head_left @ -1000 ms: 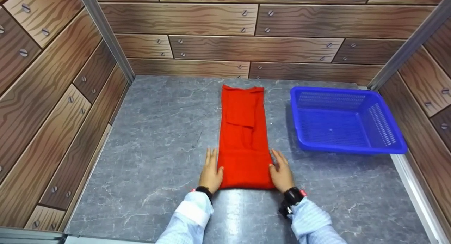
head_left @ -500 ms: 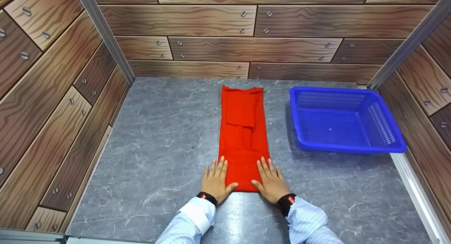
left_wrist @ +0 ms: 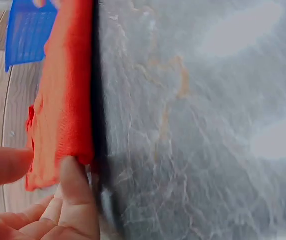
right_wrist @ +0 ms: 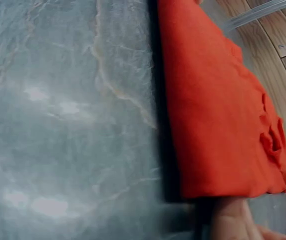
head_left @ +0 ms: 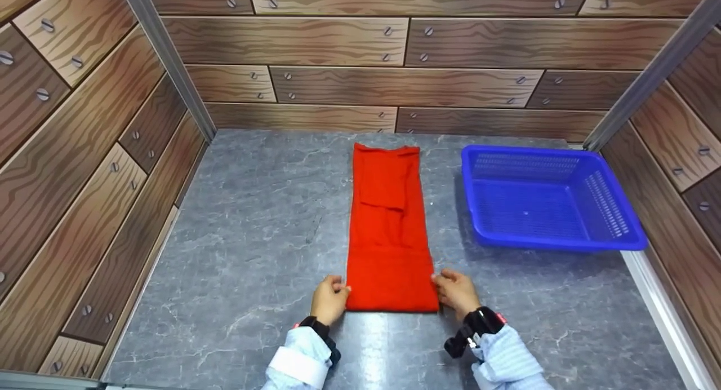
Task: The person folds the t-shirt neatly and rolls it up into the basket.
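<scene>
A red garment point(head_left: 388, 226), folded into a long strip, lies flat on the grey marbled surface in the head view. A smaller folded flap shows on its far half, and its near part is a thicker, doubled-over fold. My left hand point(head_left: 329, 300) pinches the left side of that near fold, with thumb and fingers bent at the edge. At the opposite side my right hand point(head_left: 457, 291) holds the right edge with curled fingers. In the right wrist view a finger point(right_wrist: 230, 220) reaches the underside of the fold, its tip hidden by the cloth point(right_wrist: 217, 125).
To the right of the garment stands a blue plastic basket point(head_left: 526, 209) with perforated walls; nothing shows inside it. Wood-patterned panels point(head_left: 338, 88) enclose the grey surface point(head_left: 253, 238) at the back and both sides.
Both hands first lay along the sides of the near fold, then pressed flat on it. Now they have drawn outward to its side edges with bent fingers. The head view has tilted up slightly.
</scene>
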A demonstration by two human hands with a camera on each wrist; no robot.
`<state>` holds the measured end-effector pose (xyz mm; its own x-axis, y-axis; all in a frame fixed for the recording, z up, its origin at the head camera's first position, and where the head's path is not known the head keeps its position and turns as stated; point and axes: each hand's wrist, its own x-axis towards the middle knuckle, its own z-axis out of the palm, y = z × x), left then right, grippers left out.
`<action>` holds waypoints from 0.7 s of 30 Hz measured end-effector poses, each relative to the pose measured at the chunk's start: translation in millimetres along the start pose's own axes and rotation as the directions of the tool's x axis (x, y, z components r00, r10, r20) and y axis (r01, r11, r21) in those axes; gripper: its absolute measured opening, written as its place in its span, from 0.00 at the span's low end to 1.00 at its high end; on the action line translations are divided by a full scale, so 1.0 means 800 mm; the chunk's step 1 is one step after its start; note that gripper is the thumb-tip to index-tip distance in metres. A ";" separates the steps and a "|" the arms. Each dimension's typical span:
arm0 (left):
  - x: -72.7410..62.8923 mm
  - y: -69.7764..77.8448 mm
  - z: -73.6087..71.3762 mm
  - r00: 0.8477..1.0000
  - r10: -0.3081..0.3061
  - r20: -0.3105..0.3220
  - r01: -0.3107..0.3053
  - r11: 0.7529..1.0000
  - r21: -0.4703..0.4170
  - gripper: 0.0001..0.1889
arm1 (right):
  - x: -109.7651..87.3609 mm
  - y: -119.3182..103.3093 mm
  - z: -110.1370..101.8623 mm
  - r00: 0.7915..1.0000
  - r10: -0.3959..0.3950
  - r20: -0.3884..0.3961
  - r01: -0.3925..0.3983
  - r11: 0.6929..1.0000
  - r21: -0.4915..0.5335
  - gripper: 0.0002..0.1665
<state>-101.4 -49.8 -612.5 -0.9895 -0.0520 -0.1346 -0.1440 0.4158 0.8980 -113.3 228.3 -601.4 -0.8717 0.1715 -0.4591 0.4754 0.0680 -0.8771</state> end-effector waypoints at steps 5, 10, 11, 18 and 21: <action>0.007 0.003 0.000 0.984 -0.167 0.060 0.171 0.983 -0.061 0.20 | 0.003 0.006 0.001 0.997 0.048 0.055 -0.047 0.998 -0.032 0.15; 0.011 0.014 -0.004 0.948 -0.266 0.175 0.286 0.953 -0.103 0.09 | 0.005 0.008 -0.001 0.991 0.056 0.122 -0.061 0.997 0.037 0.04; 0.011 0.014 -0.005 0.945 -0.264 0.195 0.288 0.951 -0.109 0.09 | 0.004 0.008 -0.002 0.990 0.057 0.128 -0.063 0.997 0.047 0.03; 0.001 0.002 -0.016 0.954 -0.157 0.257 0.200 0.968 -0.151 0.17 | -0.004 0.018 -0.009 0.991 0.045 0.126 -0.049 0.998 0.029 0.04; -0.010 -0.004 -0.021 0.952 -0.128 0.277 0.172 0.975 -0.140 0.13 | -0.011 0.025 -0.009 0.994 0.021 0.103 -0.022 1.000 0.005 0.07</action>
<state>-92.8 -66.1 -607.6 -0.9213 0.1491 -0.3591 -0.3117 0.2689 0.9113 -95.2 235.3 -613.5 -0.8692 0.0708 -0.4895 0.4935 0.0596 -0.8677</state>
